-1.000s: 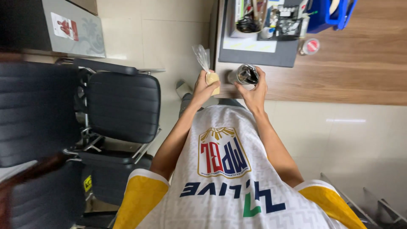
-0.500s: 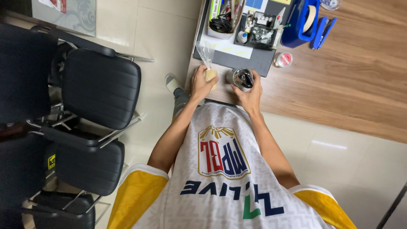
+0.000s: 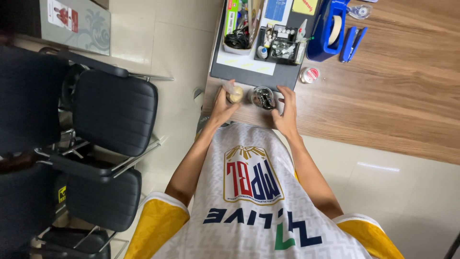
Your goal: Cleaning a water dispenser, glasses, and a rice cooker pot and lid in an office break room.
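My left hand [image 3: 224, 104] is closed around a small clear plastic bag with a yellowish lump [image 3: 234, 94] in it, held at the desk's near edge. Just to its right, a small round tin of dark metal clips [image 3: 262, 98] stands on the wooden desk [image 3: 393, 96]. My right hand [image 3: 286, 114] rests on the desk beside the tin with its fingers spread. Its fingertips are close to the tin's right side, and I cannot tell whether they touch it.
Behind the tin lies a dark desk organiser tray [image 3: 268, 74] with cables, clips and notes. A blue tape dispenser [image 3: 330, 29], a blue stapler [image 3: 352, 43] and a small round red-and-white lid [image 3: 310, 75] are further right. Black chairs [image 3: 112, 112] stand on the tiled floor at left.
Both hands came down to the desk edge. The tin, held up in my right hand before, now stands on the desk, and that hand has opened beside it.
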